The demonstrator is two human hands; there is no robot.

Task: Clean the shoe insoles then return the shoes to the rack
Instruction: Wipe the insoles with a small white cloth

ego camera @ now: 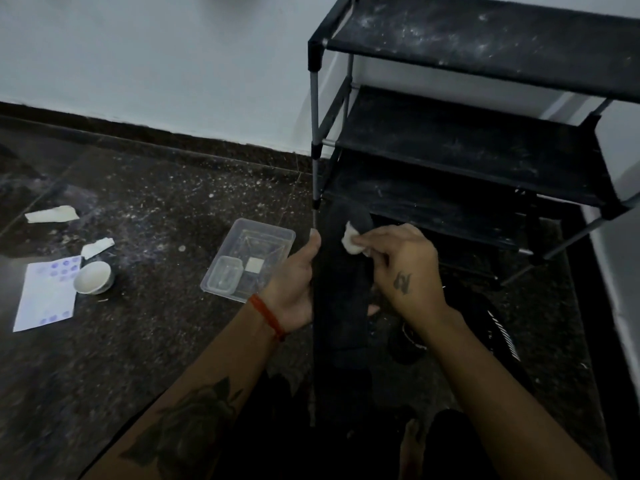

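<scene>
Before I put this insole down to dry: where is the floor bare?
Bare floor lies between the white bowl and clear tray, and nearer the person. It is crowded below the right hand, where a shoe lies beside the rack.

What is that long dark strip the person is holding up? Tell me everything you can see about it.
It looks like a shoe insole: a long, flat, black strip with a rounded top end, seemingly of soft fabric or foam. It is held nearly upright in front of the shoe rack. The left hand grips its left edge, thumb along the side. The right hand presses a small white wad against its face near the top. Its lower end fades into shadow.
</scene>
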